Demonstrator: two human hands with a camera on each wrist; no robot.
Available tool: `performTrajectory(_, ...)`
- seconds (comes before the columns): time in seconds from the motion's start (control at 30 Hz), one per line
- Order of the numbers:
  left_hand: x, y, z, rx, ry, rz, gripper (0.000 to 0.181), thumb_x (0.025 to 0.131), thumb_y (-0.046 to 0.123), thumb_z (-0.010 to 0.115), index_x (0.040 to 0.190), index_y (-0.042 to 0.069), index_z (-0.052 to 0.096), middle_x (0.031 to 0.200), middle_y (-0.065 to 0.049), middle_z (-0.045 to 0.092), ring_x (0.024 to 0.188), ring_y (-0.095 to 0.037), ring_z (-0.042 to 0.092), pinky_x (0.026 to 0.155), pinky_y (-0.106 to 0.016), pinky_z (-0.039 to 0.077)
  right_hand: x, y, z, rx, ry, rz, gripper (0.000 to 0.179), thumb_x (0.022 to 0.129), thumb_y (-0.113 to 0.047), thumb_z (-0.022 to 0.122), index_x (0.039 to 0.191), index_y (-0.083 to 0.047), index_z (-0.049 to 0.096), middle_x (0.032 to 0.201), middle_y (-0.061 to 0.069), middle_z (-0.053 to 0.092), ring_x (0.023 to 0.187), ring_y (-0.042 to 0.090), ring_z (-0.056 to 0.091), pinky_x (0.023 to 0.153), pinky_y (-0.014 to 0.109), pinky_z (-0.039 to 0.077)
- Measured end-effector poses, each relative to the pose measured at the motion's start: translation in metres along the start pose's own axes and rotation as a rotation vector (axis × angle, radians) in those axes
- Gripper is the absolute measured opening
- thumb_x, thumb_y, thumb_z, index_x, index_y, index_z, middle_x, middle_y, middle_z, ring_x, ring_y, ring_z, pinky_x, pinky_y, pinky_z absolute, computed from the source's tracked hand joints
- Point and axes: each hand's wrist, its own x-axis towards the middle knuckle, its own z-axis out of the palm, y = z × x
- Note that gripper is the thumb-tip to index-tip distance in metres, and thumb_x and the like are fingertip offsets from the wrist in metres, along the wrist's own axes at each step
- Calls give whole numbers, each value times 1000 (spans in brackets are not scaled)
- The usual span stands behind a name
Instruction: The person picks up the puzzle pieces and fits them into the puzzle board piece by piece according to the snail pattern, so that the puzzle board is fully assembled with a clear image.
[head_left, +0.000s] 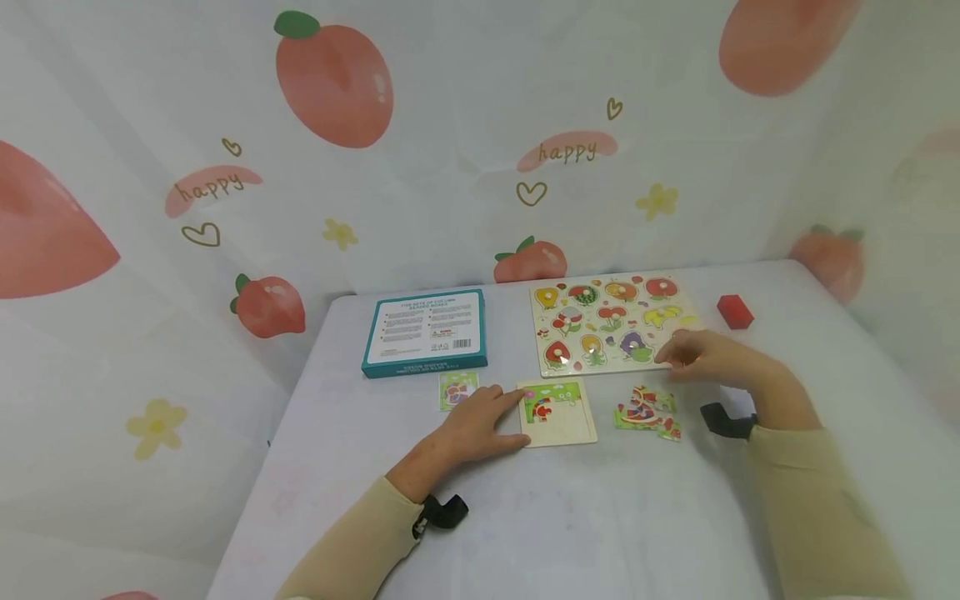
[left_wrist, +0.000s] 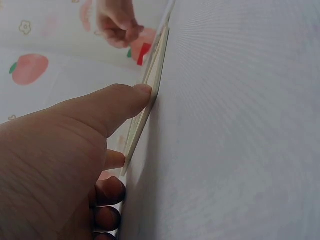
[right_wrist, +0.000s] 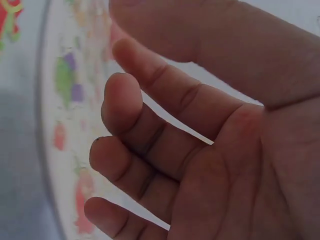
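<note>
A small square wooden puzzle tray (head_left: 566, 432) lies in the middle of the table in the head view. A few coloured puzzle pieces (head_left: 542, 407) fill its upper and left part. My left hand (head_left: 474, 425) rests at its left side, the thumb (left_wrist: 132, 97) and index finger touching the edge, thumb and index spread apart. My right hand (head_left: 708, 360) hovers near the lower right corner of the fruit peg board (head_left: 558, 333), fingers loosely bent with nothing between them. Below it lies a cluster of loose puzzle pieces (head_left: 639, 414), some overlapping.
A teal-edged box (head_left: 425, 331) lies at the back left. Just below it is a small picture card (head_left: 453, 385), partly beside my left hand. A red block (head_left: 735, 312) sits at the back right. Behind the table hangs a fruit-print cloth (head_left: 450, 150).
</note>
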Motion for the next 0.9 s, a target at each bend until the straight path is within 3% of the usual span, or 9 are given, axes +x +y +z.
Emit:
performTrajectory(0.23, 2, -2, -1, 5, 1, -3, 79, 92, 58, 69, 157, 19, 46, 105, 3, 53, 90, -14, 47, 75, -29, 41, 20, 0, 24, -30, -107, 72, 36, 84, -26, 84, 114, -10, 72, 94, 6, 59, 93, 25, 53, 76, 39, 48)
performTrajectory(0.67, 2, -1, 1, -6, -4, -9, 79, 91, 58, 69, 156, 19, 47, 107, 2, 54, 92, -14, 47, 77, -30, 43, 23, -8, 34, -100, -93, 76, 26, 83, -21, 84, 103, -12, 70, 93, 5, 60, 92, 25, 55, 76, 39, 48)
performTrajectory(0.9, 1, -1, 1, -9, -4, -10, 79, 91, 59, 69, 156, 19, 47, 106, 2, 54, 90, -14, 47, 76, -30, 42, 24, -11, 35, -61, -80, 48, 22, 84, -16, 83, 96, -9, 66, 90, 5, 61, 89, 24, 56, 76, 37, 48)
